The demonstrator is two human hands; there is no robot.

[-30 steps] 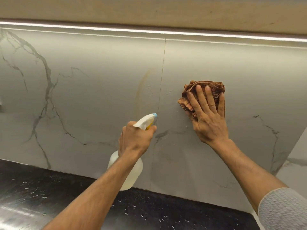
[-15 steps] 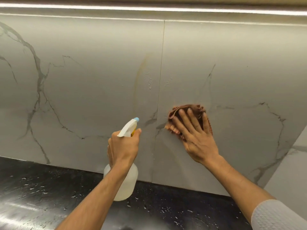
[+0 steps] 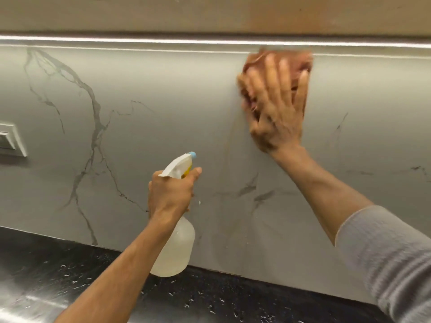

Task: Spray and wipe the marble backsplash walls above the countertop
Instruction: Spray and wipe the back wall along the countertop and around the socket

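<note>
A soft, likely limp cloth (image 3: 303,64) is being pressed onto the marble backsplash (image 3: 144,136) beneath spread fingers of the right hand (image 3: 275,113); a seemingly light spray bottle (image 3: 175,250) is being gripped by its neck within curled fingers of the left hand (image 3: 170,194).

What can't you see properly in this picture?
Head view:
Cloth: blurred by motion, mostly covered by the right hand.
Bottle: neck and trigger hidden by the left hand.
Switch: cut off by the left edge.
Wall: the patch under the cloth is hidden.
</note>
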